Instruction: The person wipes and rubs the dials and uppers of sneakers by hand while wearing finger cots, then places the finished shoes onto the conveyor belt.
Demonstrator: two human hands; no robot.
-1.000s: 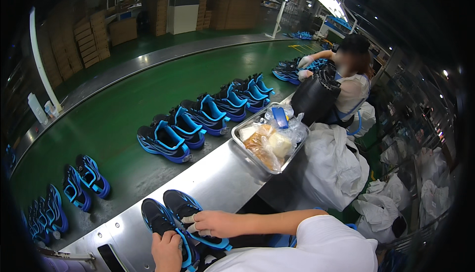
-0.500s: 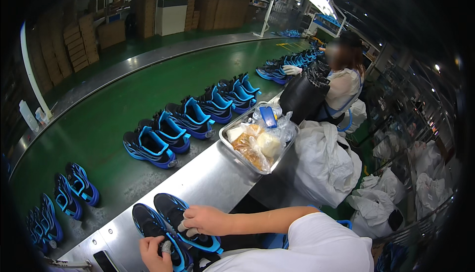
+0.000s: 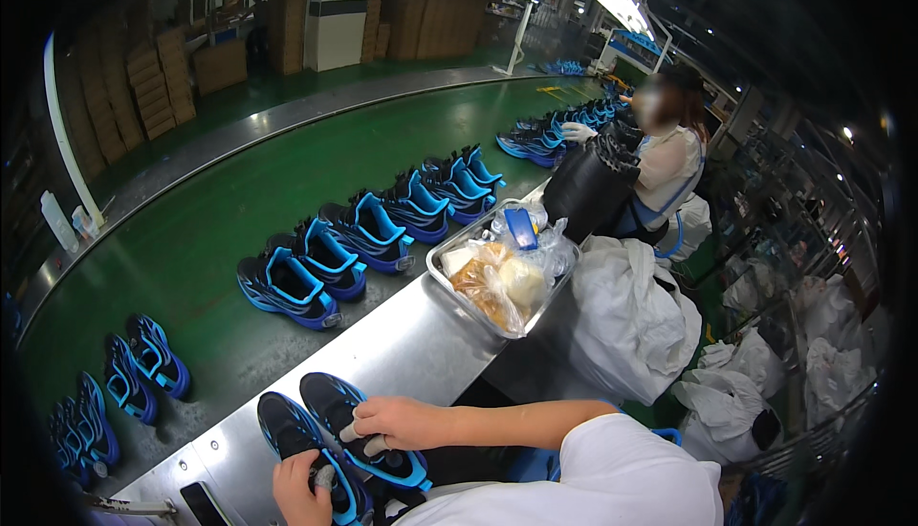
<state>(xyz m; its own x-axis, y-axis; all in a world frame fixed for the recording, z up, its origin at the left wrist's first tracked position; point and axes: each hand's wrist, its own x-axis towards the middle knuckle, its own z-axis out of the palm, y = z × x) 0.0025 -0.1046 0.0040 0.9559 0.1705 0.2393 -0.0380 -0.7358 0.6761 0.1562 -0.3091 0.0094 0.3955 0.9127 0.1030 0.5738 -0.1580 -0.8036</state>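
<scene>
Two black sneakers with bright blue trim lie side by side on the metal ledge in front of me, toes pointing away. My left hand [image 3: 298, 492] is curled over the upper of the left sneaker [image 3: 283, 423], with a greyish cover on a fingertip. Across the middle of the right sneaker [image 3: 330, 400] my right hand [image 3: 404, 422] is closed, its fingers bent down onto the lacing area. Pale covers sit on some of its fingertips. Whatever fine part the fingers pinch is hidden beneath them.
A metal tray [image 3: 465, 304] of plastic-bagged pieces stands right of the sneakers. Several matching shoes [image 3: 287, 287] line the green belt [image 3: 220, 191]. A phone [image 3: 203, 504] lies at lower left. White sacks [image 3: 636, 320] and a gloved co-worker [image 3: 660, 167] are on the right.
Both hands stay on the two sneakers, with only slight finger shifts. The co-worker's gloved hand has moved a little to the right and up.
</scene>
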